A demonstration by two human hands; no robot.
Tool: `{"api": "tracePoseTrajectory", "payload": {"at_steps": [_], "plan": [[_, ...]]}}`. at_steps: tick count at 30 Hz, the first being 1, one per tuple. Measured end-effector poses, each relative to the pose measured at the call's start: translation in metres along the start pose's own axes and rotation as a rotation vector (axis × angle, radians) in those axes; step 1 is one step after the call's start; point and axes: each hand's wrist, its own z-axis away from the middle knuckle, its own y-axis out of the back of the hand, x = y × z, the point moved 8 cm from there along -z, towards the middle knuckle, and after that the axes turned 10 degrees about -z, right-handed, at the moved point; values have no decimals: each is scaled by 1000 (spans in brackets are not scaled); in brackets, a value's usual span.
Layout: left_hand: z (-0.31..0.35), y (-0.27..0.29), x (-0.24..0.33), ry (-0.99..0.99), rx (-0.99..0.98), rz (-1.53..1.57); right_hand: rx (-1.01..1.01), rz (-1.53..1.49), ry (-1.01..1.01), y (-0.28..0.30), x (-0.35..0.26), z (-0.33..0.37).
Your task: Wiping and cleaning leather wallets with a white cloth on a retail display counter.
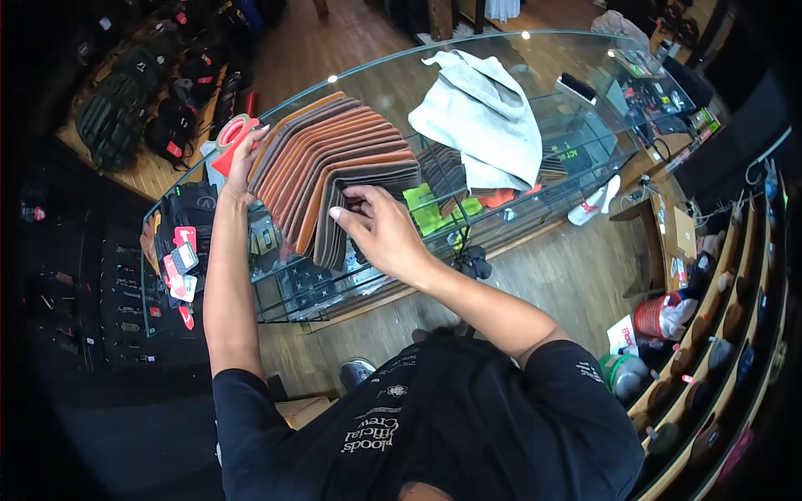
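Note:
On the glass counter stands a thick stack of bent leather-like pieces (pixel 330 159) in brown, orange and grey, nested in layers like a wide V. My left hand (pixel 241 167) grips the stack's left edge, its fingers partly hidden behind it. My right hand (pixel 380 225) is at the near, inner side, thumb and fingers closed at the grey pieces; its fingertips are partly hidden. Just beyond my left hand is a red tape-like roll (pixel 234 134). Right of the stack, a crumpled pale grey cloth (pixel 484 117) is spread over the counter.
The glass display counter (pixel 376 71) curves across in front of me, with goods inside. A white bottle-like container (pixel 595 202) is at its near right side. Caps fill the shelves (pixel 710 351) on the right; bags and caps sit on a wooden rack (pixel 142 167) at far left.

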Motion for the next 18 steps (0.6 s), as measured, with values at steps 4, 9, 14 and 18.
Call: {"api": "tracePoseTrajectory", "payload": {"at_steps": [4, 9, 14, 18], "plan": [[20, -2, -10, -2, 35, 21, -8, 15, -30, 1, -8, 17], [72, 0, -11, -126, 173, 2, -44, -56, -79, -5, -5, 73], [144, -38, -37, -97, 300, -98, -117, -157, -102, 13, -5, 140], [186, -94, -77, -94, 283, -83, -179, -178, -106, 51, -4, 199]]}}
